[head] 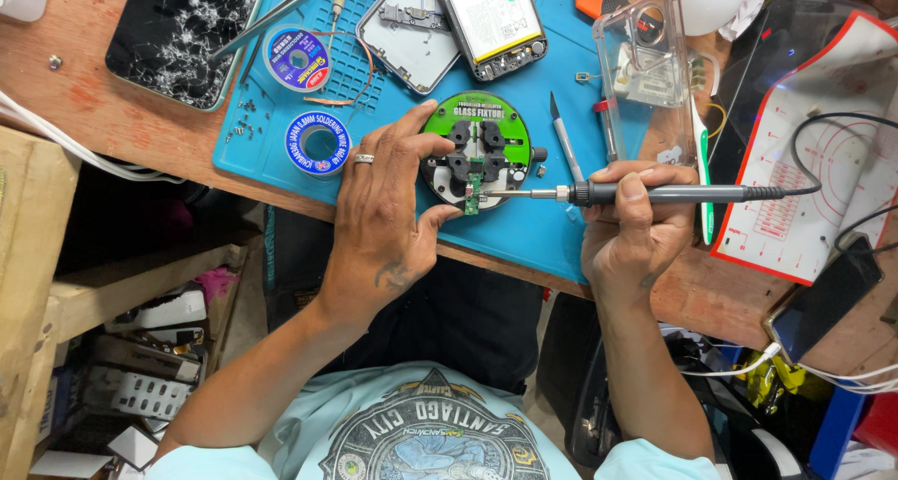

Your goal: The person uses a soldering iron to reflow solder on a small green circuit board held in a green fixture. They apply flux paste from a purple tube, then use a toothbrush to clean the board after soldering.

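right hand (629, 220) holds soldering iron (655, 195) on circuit board (473, 186)

Wooden workbench (122, 115) under blue mat (552, 78)

Matt blue rubbery mat (524, 232), worn wooden bench (103, 115), glossy cracked glass screen (187, 31)

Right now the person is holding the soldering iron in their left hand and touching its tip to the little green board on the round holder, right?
Not quite. The head view shows the soldering iron in the right hand, not the left. The left hand steadies the round holder. The rest is right: the iron's tip meets the little green board clamped on that holder.
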A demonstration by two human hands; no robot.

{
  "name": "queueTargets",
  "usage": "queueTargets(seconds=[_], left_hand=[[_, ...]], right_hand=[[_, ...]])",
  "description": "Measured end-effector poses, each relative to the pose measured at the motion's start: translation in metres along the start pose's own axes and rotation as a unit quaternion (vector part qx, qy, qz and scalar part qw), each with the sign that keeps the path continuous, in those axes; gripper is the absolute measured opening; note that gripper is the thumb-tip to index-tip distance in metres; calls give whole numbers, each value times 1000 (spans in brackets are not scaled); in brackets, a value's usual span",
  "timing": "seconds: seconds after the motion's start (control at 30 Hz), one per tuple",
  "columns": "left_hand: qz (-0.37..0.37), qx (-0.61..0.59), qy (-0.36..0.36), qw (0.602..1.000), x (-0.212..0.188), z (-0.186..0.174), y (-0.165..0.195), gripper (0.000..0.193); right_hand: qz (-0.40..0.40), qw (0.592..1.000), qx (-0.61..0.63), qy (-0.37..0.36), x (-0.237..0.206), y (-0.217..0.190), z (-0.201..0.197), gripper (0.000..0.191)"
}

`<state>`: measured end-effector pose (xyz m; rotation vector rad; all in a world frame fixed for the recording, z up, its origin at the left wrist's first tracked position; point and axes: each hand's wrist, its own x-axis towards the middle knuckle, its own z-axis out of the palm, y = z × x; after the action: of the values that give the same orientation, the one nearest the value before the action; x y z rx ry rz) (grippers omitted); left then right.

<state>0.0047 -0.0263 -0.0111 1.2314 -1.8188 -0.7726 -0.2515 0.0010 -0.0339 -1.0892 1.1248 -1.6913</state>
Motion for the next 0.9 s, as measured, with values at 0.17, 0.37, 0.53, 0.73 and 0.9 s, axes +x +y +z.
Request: queueTargets(seconds=[0.17,0.37,0.53,0.73,0.9], left_hand=[[-2,1,-1,1000,0,-1,0,57],[0,0,0,1000,0,-2,1,57],[2,-2,0,1000,0,-2,1,57],[0,4,0,1000,0,-2,1,57],[1,0,-1,1000,-2,-2,1,57]], right_hand=[[-10,1000,-10,-9,0,1,0,19],[-20,1000,-16,-10,0,2,0,18],[-20,1000,-16,-11,0,2,0,19],[-21,1000,-16,-11,0,1,0,19],[-23,999,-19,-12,-2,2,1,18]])
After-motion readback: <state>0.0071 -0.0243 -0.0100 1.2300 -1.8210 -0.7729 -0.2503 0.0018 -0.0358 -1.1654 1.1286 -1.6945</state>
